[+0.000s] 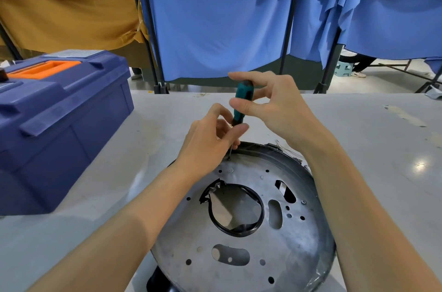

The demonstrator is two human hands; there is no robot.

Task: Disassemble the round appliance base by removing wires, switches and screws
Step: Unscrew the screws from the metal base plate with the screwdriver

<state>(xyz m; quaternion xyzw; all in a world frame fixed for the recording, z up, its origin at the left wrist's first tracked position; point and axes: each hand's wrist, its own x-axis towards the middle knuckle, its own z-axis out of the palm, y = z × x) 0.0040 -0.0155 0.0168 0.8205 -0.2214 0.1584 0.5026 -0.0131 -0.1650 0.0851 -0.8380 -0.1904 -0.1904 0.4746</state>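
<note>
The round appliance base [282, 241] lies on the table in front of me, a grey metal disc with several holes, a dark rim and a black ring round its central opening. A screwdriver [242, 100] with a teal and black handle stands nearly upright, its tip on a screw [229, 158] at the disc's far edge. My right hand [270, 102] pinches the handle between thumb and fingers. My left hand [210, 138] holds the thin shaft just above the tip. Another screw [303, 202] sits near the right rim. Thin wires [290, 151] show behind the far rim.
A blue toolbox [57, 124] with an orange handle stands at the left on the grey table [382, 148]. Blue and mustard cloth screens [227, 24] hang behind the table's far edge. A dark object [157, 279] pokes out under the base's near side.
</note>
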